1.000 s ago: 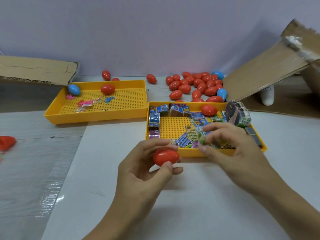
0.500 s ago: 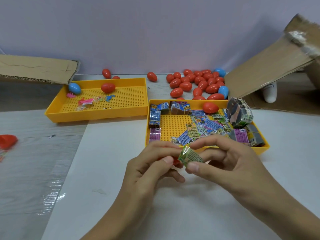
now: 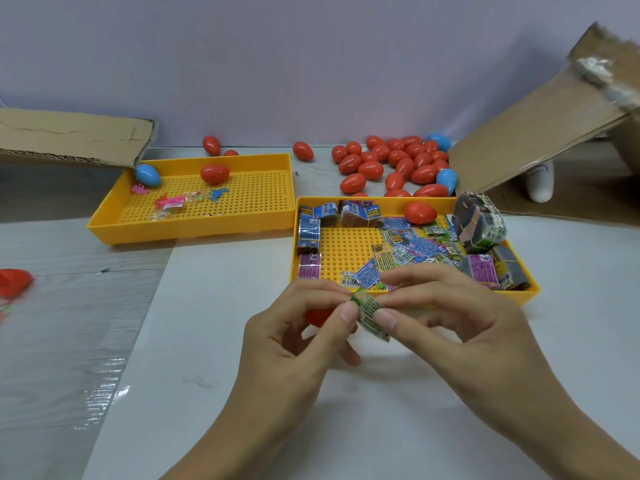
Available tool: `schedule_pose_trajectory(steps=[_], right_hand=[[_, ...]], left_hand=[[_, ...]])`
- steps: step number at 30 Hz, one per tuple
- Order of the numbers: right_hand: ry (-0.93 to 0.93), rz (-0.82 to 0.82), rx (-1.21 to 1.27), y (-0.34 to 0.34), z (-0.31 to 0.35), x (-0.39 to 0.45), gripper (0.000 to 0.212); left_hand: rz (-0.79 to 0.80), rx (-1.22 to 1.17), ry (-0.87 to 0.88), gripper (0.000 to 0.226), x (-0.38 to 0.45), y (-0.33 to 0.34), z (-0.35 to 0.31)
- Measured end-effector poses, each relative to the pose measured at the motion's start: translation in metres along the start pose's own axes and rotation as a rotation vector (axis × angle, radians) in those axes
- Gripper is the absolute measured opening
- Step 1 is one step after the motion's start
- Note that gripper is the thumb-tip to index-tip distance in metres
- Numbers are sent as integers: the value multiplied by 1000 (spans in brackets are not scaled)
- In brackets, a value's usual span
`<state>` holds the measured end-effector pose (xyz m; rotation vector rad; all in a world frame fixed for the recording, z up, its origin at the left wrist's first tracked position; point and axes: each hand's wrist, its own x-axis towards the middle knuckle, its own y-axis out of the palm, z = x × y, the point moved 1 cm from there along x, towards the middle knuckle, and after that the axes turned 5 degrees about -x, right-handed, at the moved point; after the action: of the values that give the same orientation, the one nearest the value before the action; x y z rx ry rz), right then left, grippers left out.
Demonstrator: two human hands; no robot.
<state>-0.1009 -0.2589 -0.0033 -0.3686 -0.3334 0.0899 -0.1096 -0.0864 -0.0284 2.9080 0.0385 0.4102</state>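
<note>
Bright, even overhead light, soft shadows, glare at left, wide-angle edge distortion.

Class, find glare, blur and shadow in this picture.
Head view: glare streaks the clear plastic sheet lower left; head view: the red egg shell at the left edge is smeared; head view: soft shadow on the white table below the folded leaflet.

Single view, head-worn, looking forward and down across the white tabletop (image 3: 242, 393). Closest to the lens, low and central, are the left hand (image 3: 294, 344) and right hand (image 3: 460, 334), the folded leaflet (image 3: 370, 315) between them near mid-frame. Beyond them comes the near yellow tray (image 3: 295, 244), then the far yellow tray (image 3: 194, 233) to the left, and the wide angle takes in the lilac wall (image 3: 311, 64) along the top.
</note>
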Motion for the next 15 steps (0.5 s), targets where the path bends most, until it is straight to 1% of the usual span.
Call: schedule_pose_trajectory(steps=[4, 6, 7, 8, 11, 13, 15], right_hand=[[-276, -86, -255, 1, 6, -2, 12], [-339, -107, -302, 0, 6, -3, 10], [-330, -106, -274, -1, 6, -3, 8], [-280, -97, -205, -2, 6, -3, 6], [14, -27, 98, -1, 5, -1, 12], [172, 34, 232, 2, 2, 0, 15], [288, 67, 340, 3, 1, 1, 18]], left_hand=[[-9, 33, -2, 7, -1, 0, 0], [-2, 32, -14, 13, -1, 0, -2], [9, 18, -26, 16, -1, 0, -2], [29, -3, -38, 17, -1, 0, -3], [127, -44, -89, 25, -2, 0, -5], [169, -56, -111, 29, -3, 0, -6], [185, -62, -112, 31, -3, 0, -6]])
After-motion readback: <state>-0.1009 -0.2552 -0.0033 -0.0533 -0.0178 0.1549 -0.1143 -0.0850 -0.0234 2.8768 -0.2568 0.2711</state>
